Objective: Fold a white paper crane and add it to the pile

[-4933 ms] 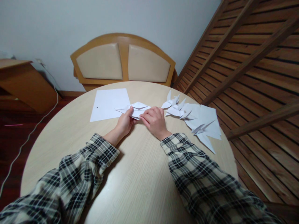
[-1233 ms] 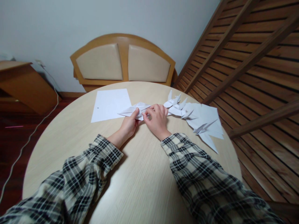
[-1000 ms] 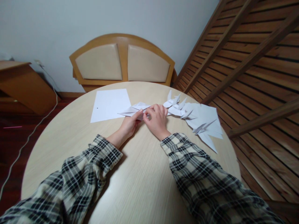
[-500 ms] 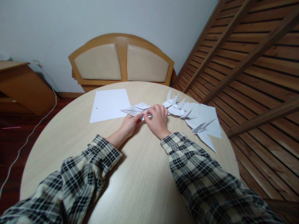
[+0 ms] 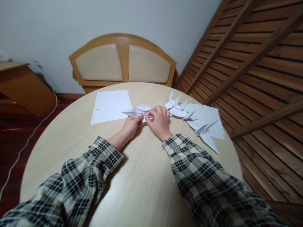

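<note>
A partly folded sheet of white paper (image 5: 133, 111) is held between both hands above the table, its long point reaching to the left. My left hand (image 5: 132, 126) grips its near edge, thumb on top. With thumb and forefinger pinched together, my right hand (image 5: 159, 121) holds the paper's near right part and covers some of it. Just right of that hand lie several folded paper cranes (image 5: 178, 107). Behind the left hand rests a flat white sheet (image 5: 111, 105) with a small dark spot near its left edge.
The round pale table (image 5: 142, 176) fills the middle. More white paper (image 5: 209, 118) lies under and beside the cranes at the right. A headboard (image 5: 125, 60) with two padded panels stands behind the table. Wooden slats (image 5: 255, 69) rise on the right; a white cable (image 5: 35, 129) runs along the left floor.
Both hands stay in nearly the same place. The folded paper's left point has tilted slightly, and the fingertips have shifted a little to the left along its near edge.
</note>
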The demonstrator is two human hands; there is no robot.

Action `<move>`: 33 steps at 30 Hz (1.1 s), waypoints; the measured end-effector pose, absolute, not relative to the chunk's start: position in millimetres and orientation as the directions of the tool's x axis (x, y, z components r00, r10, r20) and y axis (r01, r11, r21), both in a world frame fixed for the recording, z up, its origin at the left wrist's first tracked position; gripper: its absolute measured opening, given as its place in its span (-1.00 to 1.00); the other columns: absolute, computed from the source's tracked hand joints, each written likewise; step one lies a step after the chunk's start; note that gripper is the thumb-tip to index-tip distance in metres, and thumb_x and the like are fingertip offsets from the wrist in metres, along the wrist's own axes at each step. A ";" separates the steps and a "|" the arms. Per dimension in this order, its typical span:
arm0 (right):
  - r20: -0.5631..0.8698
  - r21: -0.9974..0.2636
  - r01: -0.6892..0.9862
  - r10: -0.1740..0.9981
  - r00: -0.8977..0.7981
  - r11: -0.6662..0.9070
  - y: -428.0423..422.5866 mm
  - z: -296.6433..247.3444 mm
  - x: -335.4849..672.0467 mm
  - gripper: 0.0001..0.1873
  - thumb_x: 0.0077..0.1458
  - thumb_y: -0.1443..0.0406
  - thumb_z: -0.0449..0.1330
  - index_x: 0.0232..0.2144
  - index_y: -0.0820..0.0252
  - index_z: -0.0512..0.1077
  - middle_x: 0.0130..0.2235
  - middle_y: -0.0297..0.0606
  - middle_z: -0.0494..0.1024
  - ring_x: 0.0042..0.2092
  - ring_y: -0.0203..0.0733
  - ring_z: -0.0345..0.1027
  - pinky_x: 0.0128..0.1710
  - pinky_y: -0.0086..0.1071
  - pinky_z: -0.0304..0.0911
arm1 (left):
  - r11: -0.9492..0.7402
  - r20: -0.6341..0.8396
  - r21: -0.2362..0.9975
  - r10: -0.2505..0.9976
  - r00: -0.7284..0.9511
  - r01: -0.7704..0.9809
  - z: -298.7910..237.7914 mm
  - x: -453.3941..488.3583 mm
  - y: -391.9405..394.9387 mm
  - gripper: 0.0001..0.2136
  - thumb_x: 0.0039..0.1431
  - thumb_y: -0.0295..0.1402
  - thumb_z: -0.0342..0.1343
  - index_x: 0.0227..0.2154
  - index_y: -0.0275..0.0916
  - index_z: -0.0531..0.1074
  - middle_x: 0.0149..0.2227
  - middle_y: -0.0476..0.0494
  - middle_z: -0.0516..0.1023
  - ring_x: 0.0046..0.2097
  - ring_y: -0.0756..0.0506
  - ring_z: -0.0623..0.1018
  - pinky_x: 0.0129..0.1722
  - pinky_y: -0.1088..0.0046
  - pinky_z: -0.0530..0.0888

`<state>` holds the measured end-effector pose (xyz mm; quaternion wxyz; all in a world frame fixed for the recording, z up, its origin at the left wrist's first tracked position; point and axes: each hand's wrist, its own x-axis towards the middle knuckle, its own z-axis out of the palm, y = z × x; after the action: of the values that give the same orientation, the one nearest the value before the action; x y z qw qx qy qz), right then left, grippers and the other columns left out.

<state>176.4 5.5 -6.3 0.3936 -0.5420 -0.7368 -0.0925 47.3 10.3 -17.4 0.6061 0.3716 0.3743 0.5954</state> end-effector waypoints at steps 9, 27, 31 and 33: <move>0.760 -0.347 0.856 0.650 0.017 0.384 4.3 -5.0 180.3 -0.80 0.13 0.14 0.17 -0.29 0.14 0.35 -0.21 -0.19 0.40 -0.06 -0.05 0.18 -0.01 -0.16 0.03 | -0.012 -0.032 0.897 0.995 -0.093 -0.442 -21.3 46.0 14.5 -0.88 0.00 -0.48 0.20 -0.58 -0.30 0.40 -0.60 -0.01 0.40 -0.54 0.04 0.28 -0.48 0.48 0.23; 0.110 -0.976 0.168 0.977 -0.182 0.141 12.1 -17.3 176.5 -0.49 0.04 -0.15 0.12 -0.55 0.17 0.33 -0.63 -0.42 0.29 -0.65 -0.41 0.10 -0.69 -0.47 -0.01 | -0.002 0.049 0.817 0.997 0.066 -0.577 -10.3 49.6 7.2 -0.96 -0.01 -0.56 0.19 -0.49 -0.34 0.49 -0.45 -0.09 0.54 -0.38 -0.02 0.47 -0.29 0.47 0.40; 0.096 -0.985 0.123 0.979 -0.178 0.118 12.5 -18.1 177.0 -0.50 0.08 -0.13 0.09 -0.50 0.18 0.35 -0.64 -0.44 0.29 -0.65 -0.42 0.11 -0.70 -0.49 0.00 | 0.005 0.065 0.820 0.993 0.101 -0.572 -6.1 51.1 3.1 -0.93 0.03 -0.56 0.16 -0.49 -0.34 0.51 -0.45 -0.11 0.55 -0.39 -0.03 0.48 -0.26 0.44 0.41; 0.073 -0.991 0.100 0.981 -0.179 0.092 12.5 -17.7 177.0 -0.49 0.10 -0.13 0.07 -0.52 0.18 0.34 -0.65 -0.44 0.29 -0.66 -0.42 0.10 -0.70 -0.50 -0.02 | 0.021 0.061 0.826 0.990 0.125 -0.564 -5.6 51.5 2.4 -0.93 0.04 -0.54 0.15 -0.49 -0.34 0.51 -0.45 -0.13 0.55 -0.39 -0.05 0.49 -0.25 0.40 0.42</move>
<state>177.0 12.5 -17.7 0.4470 -0.4591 -0.5884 0.4931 51.5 2.4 -5.6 0.6532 0.3688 0.2892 0.5947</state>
